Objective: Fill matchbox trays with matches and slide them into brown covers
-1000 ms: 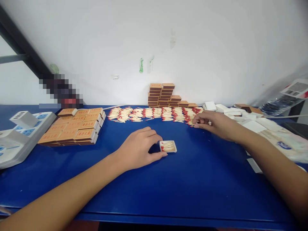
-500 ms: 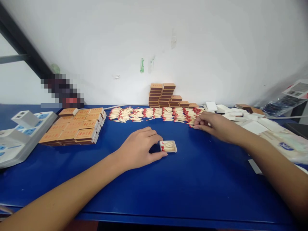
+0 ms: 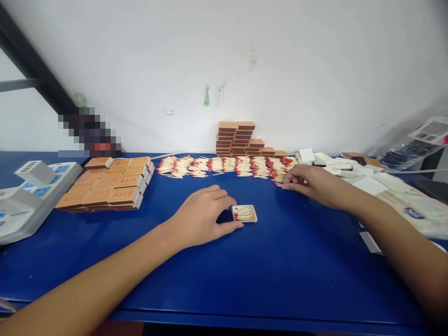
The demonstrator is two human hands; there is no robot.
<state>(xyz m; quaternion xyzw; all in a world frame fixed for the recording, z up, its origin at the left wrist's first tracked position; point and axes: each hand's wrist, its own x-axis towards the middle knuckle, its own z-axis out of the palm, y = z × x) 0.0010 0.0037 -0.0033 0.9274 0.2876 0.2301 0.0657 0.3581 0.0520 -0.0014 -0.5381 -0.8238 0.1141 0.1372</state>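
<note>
On the blue table, my left hand grips the left end of a small white matchbox tray between thumb and fingers. Several red-tipped matches lie inside that tray. My right hand is at the right end of a long row of loose matches, its fingers pinched together beside them. Whatever those fingertips hold, if anything, is hidden. Behind the row, orange-and-brown matchboxes are stacked in steps against the wall.
More matchboxes form a block at the left, beside a white power strip with plugs. White empty trays are heaped at the right, near a plastic package. A pale cable runs along the wall.
Almost nothing differs. My right hand stays at the right end of the match row, and my left hand keeps the tray in place.
</note>
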